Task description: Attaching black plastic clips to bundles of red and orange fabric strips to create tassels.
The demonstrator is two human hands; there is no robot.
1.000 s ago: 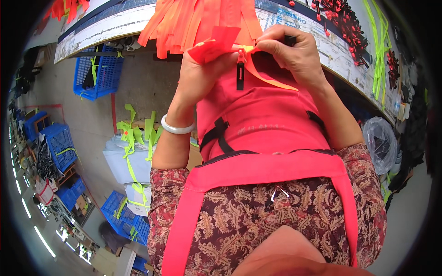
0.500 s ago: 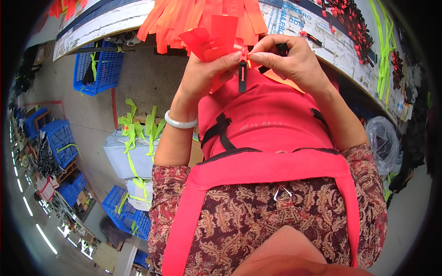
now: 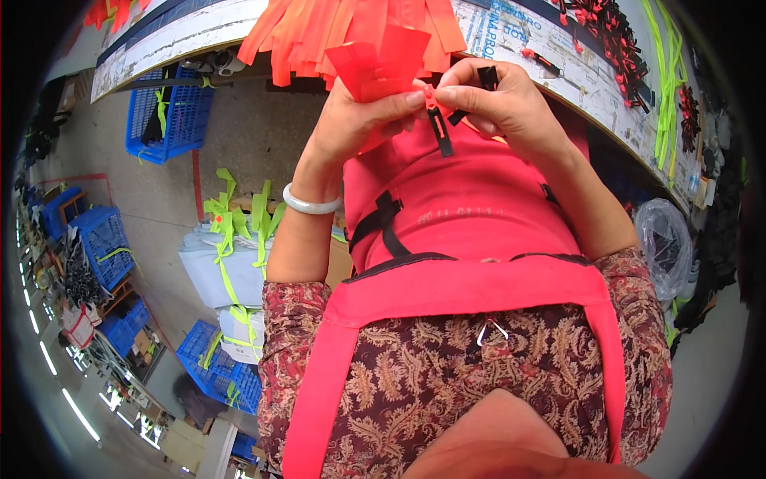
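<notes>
My left hand (image 3: 363, 120) is closed round several bright orange-red fabric strips (image 3: 357, 65), whose wide ends stand up above the thumb. Pinched close beside it, my right hand (image 3: 511, 104) meets the left fingertips at a small red knot-like piece. From that piece a short black strap tab (image 3: 440, 134) with a red line along it hangs between the hands. A second bit of black strap (image 3: 487, 77) sticks up from among my right fingers, and another black end shows under them. How the pieces join is hidden by the fingertips.
A worktable (image 3: 175, 52) runs across the top, with a pile of orange strips (image 3: 295, 36) over its edge. Several black-and-red tabs (image 3: 618, 56) and yellow-green straps (image 3: 664, 88) lie on its right. Left are blue crates (image 3: 163, 120) and a tied light-blue stack (image 3: 215, 263).
The black tab has swung slightly right and now hangs at a slant. Both hands have drawn closer together at the red piece, and the held orange strips have shifted a little right.
</notes>
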